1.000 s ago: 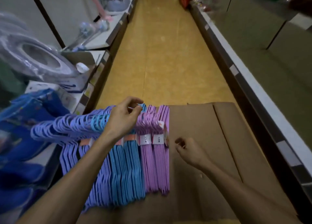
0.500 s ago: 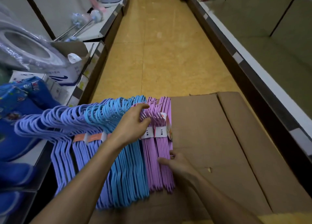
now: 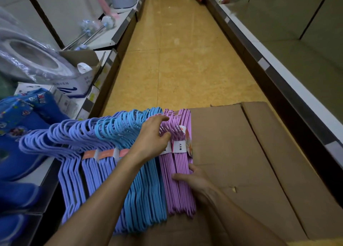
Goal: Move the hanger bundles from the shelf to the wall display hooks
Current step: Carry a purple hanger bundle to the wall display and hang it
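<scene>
Pink hangers [image 3: 179,180] lie on the cardboard box [image 3: 241,153], touching the blue hangers [image 3: 146,190] on their left, with purple hangers [image 3: 74,153] farther left. The left hand [image 3: 152,140] pinches the pink hooks; the right hand [image 3: 194,180] curls around their near right edge. Shelf clutter sits far left: blue bags [image 3: 22,134] and a wrapped roll [image 3: 31,60].

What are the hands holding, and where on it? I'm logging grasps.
Both hold the pink hanger bundles: left hand at the hook ends, right hand on the lower bars, thumb over them.
</scene>
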